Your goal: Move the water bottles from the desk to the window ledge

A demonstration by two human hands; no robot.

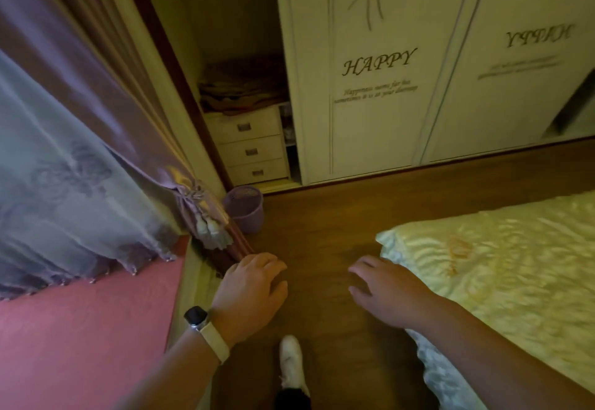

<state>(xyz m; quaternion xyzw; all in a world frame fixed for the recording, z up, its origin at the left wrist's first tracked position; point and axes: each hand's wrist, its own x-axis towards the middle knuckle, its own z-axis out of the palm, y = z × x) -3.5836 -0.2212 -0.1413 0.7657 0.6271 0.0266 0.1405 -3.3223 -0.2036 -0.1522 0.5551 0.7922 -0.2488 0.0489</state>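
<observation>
No water bottle and no desk are in view. The window ledge point(80, 322) is the pink padded surface at the lower left, under the lilac curtains point(64, 152). My left hand point(251, 290), with a watch on its wrist, hangs above the wooden floor next to the ledge's edge, fingers loosely curled and holding nothing. My right hand point(383, 293) is stretched out over the floor beside the bed, fingers apart and empty.
A bed with a pale yellow cover point(499, 264) fills the right. A purple waste bin point(244, 206) stands in the far corner by a tied curtain tassel point(209, 226). A white wardrobe point(386, 71) and small drawers point(251, 148) line the far wall. My white slipper point(289, 358) is on the floor.
</observation>
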